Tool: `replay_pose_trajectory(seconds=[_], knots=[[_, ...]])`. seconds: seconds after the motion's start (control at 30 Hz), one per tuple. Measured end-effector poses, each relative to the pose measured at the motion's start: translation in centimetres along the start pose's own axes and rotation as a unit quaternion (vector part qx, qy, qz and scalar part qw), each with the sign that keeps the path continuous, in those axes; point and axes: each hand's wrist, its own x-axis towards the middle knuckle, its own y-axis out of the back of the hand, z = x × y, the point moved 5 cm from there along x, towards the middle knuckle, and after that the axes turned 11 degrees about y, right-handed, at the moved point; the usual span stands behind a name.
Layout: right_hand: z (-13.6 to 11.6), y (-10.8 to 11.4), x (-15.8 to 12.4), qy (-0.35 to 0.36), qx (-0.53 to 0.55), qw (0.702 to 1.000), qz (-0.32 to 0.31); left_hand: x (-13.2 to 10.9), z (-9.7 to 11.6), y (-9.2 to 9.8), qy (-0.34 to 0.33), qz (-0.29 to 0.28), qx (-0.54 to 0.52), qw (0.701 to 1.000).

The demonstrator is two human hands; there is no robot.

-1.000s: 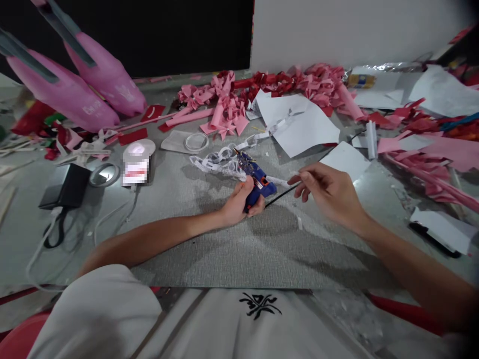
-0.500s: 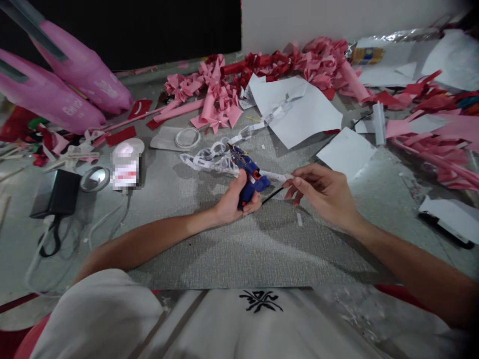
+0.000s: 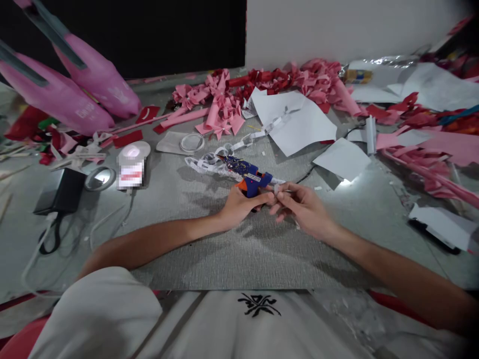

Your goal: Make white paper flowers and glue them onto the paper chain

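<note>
My left hand (image 3: pixel 239 205) is closed round the handle of a blue and orange glue gun (image 3: pixel 249 175), whose nozzle points up and to the left. My right hand (image 3: pixel 299 205) sits close beside it, fingers pinched on a small white paper strip (image 3: pixel 277 188) right at the left hand's fingertips. A chain of white paper loops (image 3: pixel 209 162) lies on the grey mat (image 3: pixel 239 249) just behind the gun and runs up toward a white sheet (image 3: pixel 299 124).
Piles of pink and red paper bows (image 3: pixel 224 104) line the back. White sheets (image 3: pixel 342 159) lie right. A tape roll (image 3: pixel 191 143), a small white jar (image 3: pixel 131 167), a black adapter (image 3: pixel 60 192) with cable sit left. Pink bags (image 3: pixel 75 94) lie far left.
My right hand has moved left with the paper strip until it meets my left hand at the glue gun. The gun has tilted flatter, orange trigger now showing.
</note>
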Motion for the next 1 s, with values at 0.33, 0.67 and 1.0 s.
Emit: replay_pose_trajectory(seconds=[0.33,0.67,1.0], knots=[[-0.6,0.3,-0.4,0.069,-0.114,0.990,0.037,0.2,-0.3,-0.2,0.009,-0.059,0.026,0.998],[-1.6,0.4,-0.8,0.141,-0.218,0.965,0.023,0.1,0.1,-0.4,0.025,-0.091,0.038,0.995],[-1.3,0.7,-0.6,0.136,-0.186,0.973,0.017,-0.2,0.5,-0.5,0.029,-0.100,0.045,0.994]])
